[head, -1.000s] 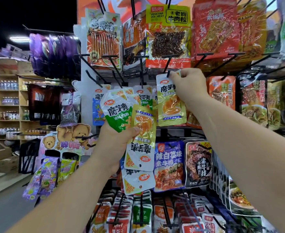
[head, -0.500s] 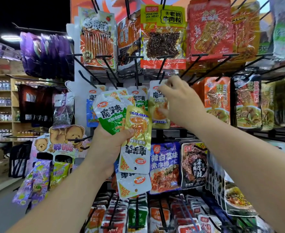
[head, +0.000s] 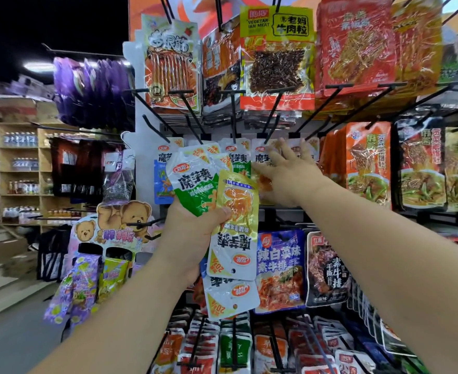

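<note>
My left hand [head: 192, 233] grips a bunch of small snack packets: a green one [head: 192, 184] on top and yellow ones [head: 236, 211] hanging upside down, with a white end [head: 230, 295] lowest. My right hand [head: 287, 174] is spread with straight fingers against the yellow packet [head: 261, 157] that hangs on a black peg [head: 272, 129] in the middle row of the rack. Its palm covers most of that packet.
The rack carries black pegs full of snack bags: a vegetarian-meat bag [head: 276, 58] above, orange bags [head: 368, 163] to the right, a blue bag [head: 280, 268] below. A bear display [head: 122, 222] and purple bags [head: 92, 93] stand left. Wooden shelves [head: 20, 168] and steps are far left.
My right hand has let go of the yellow packet's top, dropped lower and opened flat against it on the peg. My left hand still holds its bunch.
</note>
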`<move>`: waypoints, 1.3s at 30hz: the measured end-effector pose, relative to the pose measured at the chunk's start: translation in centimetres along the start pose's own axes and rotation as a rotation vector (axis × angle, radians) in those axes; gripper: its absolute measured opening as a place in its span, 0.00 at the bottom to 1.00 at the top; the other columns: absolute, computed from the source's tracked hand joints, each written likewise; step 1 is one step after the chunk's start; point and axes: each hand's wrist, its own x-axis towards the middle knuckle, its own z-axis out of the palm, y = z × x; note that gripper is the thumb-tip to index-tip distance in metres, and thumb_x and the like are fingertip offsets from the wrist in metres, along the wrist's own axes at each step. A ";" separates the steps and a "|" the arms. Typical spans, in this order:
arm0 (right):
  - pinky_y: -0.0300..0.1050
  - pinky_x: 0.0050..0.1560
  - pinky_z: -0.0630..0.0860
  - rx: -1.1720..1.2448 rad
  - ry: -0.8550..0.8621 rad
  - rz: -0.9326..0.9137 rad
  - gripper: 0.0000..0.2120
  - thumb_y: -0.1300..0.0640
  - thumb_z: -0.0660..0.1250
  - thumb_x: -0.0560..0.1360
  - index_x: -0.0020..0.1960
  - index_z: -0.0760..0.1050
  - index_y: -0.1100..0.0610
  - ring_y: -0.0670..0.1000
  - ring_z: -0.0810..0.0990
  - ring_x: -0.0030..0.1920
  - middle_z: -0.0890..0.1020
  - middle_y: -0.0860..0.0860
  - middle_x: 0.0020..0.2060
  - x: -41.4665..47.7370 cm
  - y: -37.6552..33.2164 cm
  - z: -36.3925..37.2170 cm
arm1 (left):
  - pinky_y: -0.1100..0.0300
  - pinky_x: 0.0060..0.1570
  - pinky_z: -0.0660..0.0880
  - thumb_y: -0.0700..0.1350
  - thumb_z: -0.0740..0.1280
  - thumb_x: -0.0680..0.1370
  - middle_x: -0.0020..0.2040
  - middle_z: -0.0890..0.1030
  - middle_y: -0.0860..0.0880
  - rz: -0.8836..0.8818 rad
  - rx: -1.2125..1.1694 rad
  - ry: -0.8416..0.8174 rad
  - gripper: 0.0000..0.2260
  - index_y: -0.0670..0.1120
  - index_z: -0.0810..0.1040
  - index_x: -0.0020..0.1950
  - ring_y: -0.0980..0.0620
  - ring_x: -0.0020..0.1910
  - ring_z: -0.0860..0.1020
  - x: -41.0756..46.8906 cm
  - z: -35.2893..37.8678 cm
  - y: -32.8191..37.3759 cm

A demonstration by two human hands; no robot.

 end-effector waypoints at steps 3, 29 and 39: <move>0.72 0.78 0.40 0.030 -0.037 -0.016 0.34 0.31 0.50 0.82 0.84 0.45 0.40 0.61 0.36 0.82 0.44 0.52 0.84 0.1 -0.1 0.1 | 0.65 0.37 0.80 0.29 0.69 0.78 0.45 0.88 0.53 -0.004 -0.004 -0.011 0.17 0.42 0.78 0.65 0.56 0.43 0.86 0.0 0.1 0.2; 0.35 0.31 0.74 1.696 -0.027 0.016 0.22 0.61 0.81 0.71 0.60 0.75 0.52 0.43 0.82 0.32 0.85 0.49 0.40 -14.7 -5.6 -5.4 | 0.65 0.38 0.81 0.41 0.70 0.80 0.49 0.88 0.58 -0.011 -0.026 -0.018 0.12 0.53 0.80 0.62 0.60 0.47 0.86 -5.5 -1.1 1.5; 0.46 0.35 0.82 1.951 0.492 0.478 0.16 0.60 0.77 0.75 0.56 0.73 0.52 0.52 0.85 0.43 0.82 0.51 0.49 -15.6 -7.9 -4.2 | 0.57 0.44 0.79 0.44 0.74 0.78 0.43 0.87 0.56 -0.035 0.024 0.115 0.07 0.50 0.82 0.55 0.55 0.44 0.85 -6.2 -1.3 1.2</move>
